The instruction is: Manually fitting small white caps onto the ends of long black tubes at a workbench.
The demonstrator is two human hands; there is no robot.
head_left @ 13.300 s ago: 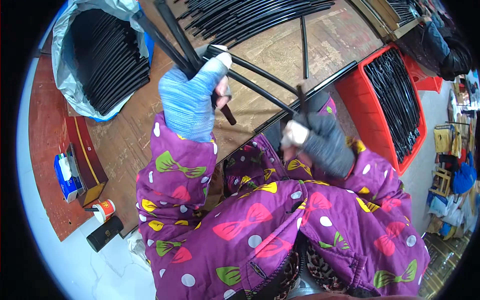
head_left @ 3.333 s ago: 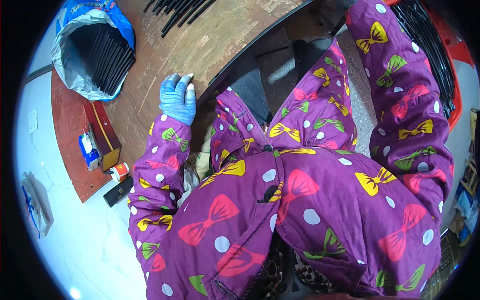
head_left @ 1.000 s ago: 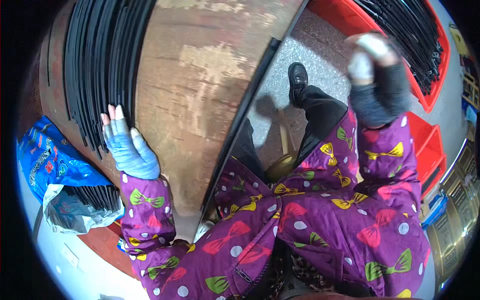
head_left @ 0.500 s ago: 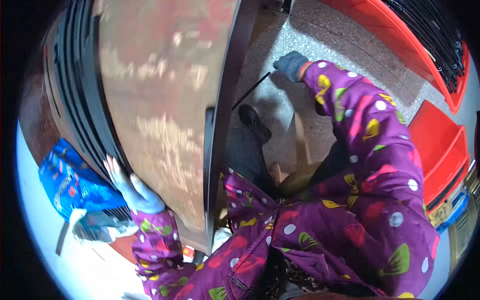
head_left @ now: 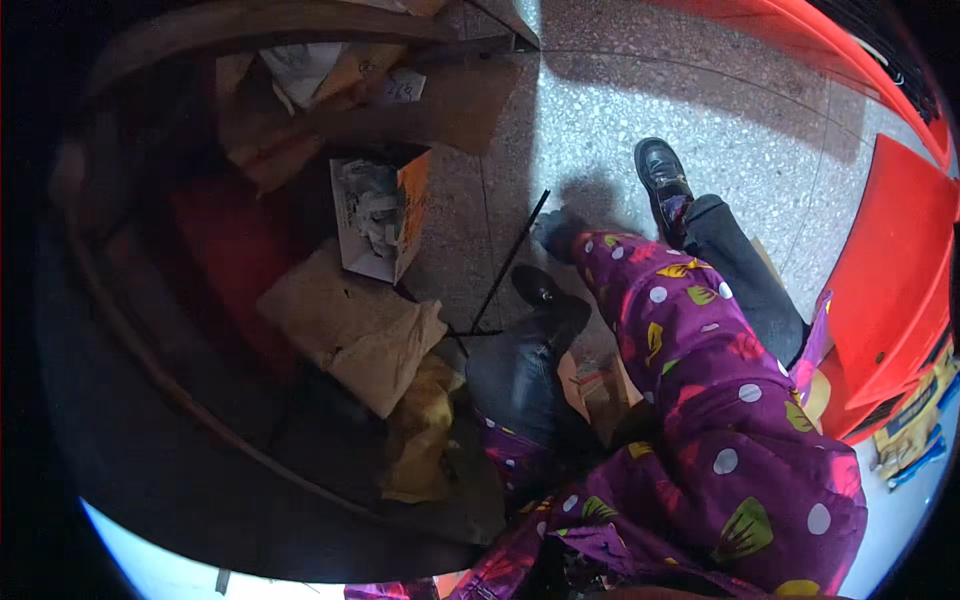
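Note:
My right hand (head_left: 562, 236), in a dark grey glove, reaches low toward the speckled floor between my feet. It is in shadow, and its fingers are hard to make out. Just beside it, a thin black rod (head_left: 512, 258) slants across the floor, its upper end close to my fingertips; whether they touch cannot be told. My right arm wears a purple sleeve (head_left: 690, 330) with dots and bows. My left hand is outside the view.
Under the dark table edge (head_left: 150, 350) are an open box (head_left: 412, 215) with crumpled stuff inside, a brown paper bag (head_left: 350, 325) and cardboard pieces (head_left: 460, 100). My black shoes (head_left: 660, 170) rest on the floor. Red plastic bins (head_left: 900, 270) stand at the right.
The view has dropped and swung to beneath the table. The tabletop with its black strips and my left hand have left view. My right hand is now closer to the rod's end.

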